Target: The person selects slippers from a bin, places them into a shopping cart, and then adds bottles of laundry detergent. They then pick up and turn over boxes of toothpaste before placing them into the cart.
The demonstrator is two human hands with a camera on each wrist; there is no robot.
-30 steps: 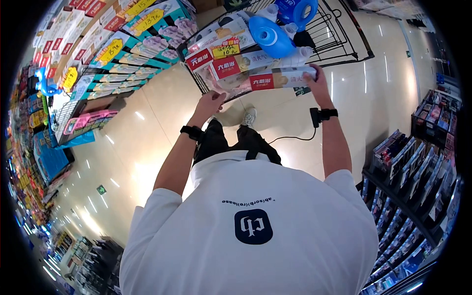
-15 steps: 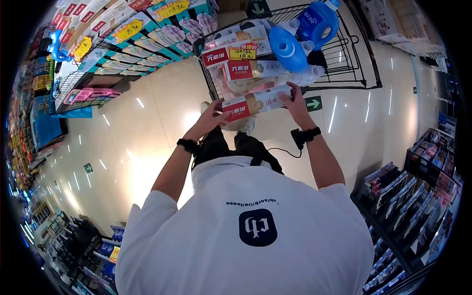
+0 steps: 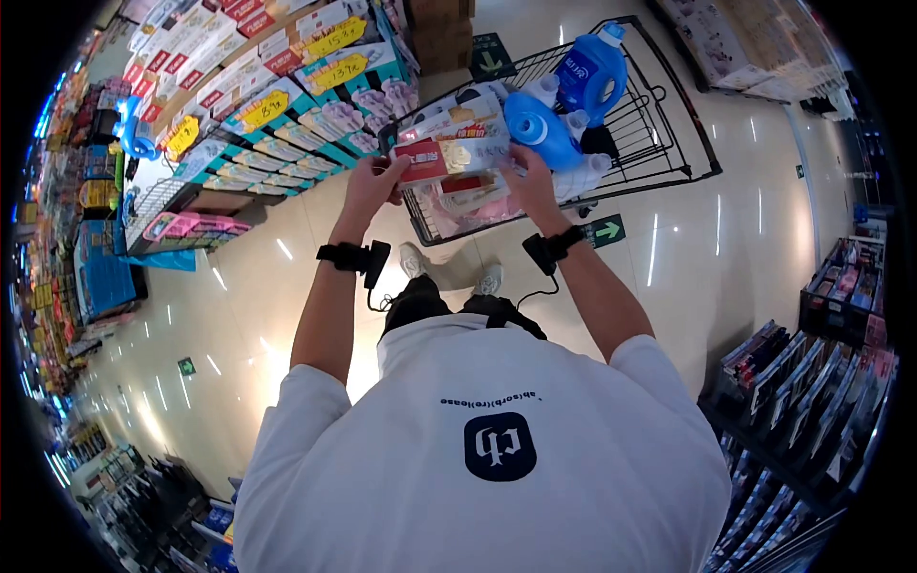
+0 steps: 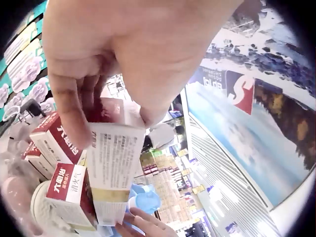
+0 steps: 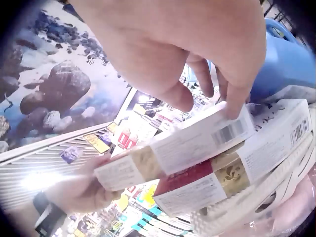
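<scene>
In the head view a white, red and gold toothpaste box (image 3: 420, 162) is held lengthwise between both hands, over the near end of a wire shopping cart. My left hand (image 3: 375, 183) grips its red end; in the left wrist view the thumb and curled fingers (image 4: 74, 121) stand on either side of that end. At the opposite end is my right hand (image 3: 530, 181), with a fingertip (image 5: 237, 106) on the carton and the thumb a little apart in the right wrist view. More toothpaste boxes (image 4: 69, 190) lie close beneath, beside a white woven basket (image 5: 276, 190).
The shopping cart (image 3: 702, 172) also carries blue bottles (image 3: 592, 76) and clear-white bottles (image 3: 585, 177). Shelves of boxed goods (image 3: 258, 86) with yellow price tags rise at the left. A rack (image 3: 783, 382) stands at the right. The floor (image 3: 669, 248) is pale tile.
The toothpaste box first lay at the cart's near side in the right hand. The left hand has taken its other end, and both hands have carried it forward over the cart's contents.
</scene>
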